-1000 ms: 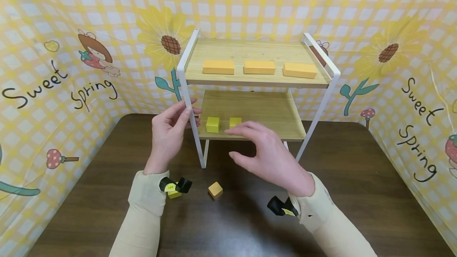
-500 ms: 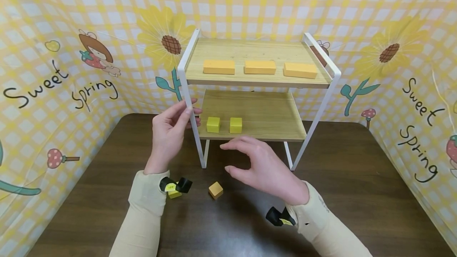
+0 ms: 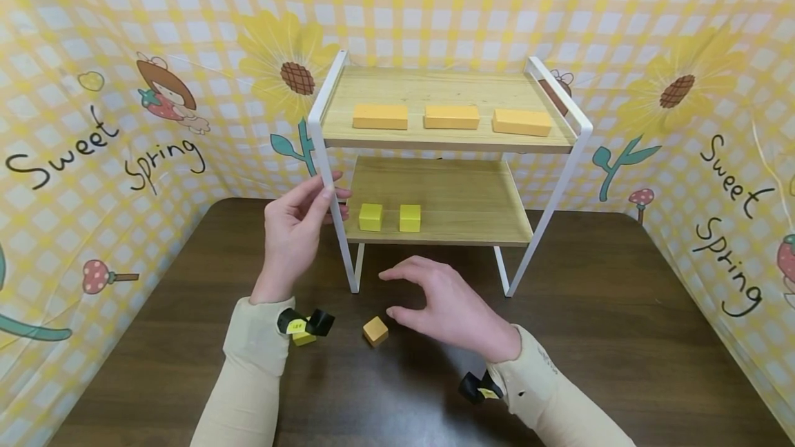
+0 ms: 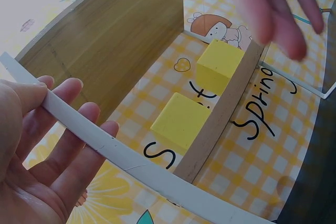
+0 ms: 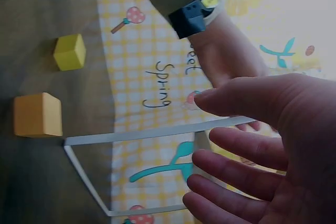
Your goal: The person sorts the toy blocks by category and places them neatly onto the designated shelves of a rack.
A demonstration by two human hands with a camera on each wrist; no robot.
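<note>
On the dark wooden surface stands a two-tier wooden shelf with a white metal frame. Left hand wraps a loose grip round its front post. Right hand hovers with fingers spread, holding nothing, just beside a small matte orange cube.

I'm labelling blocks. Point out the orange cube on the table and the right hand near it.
orange cube (image 3: 375,330), head view, on its top face.
right hand (image 3: 448,303), head view, on the back of the hand.
</note>
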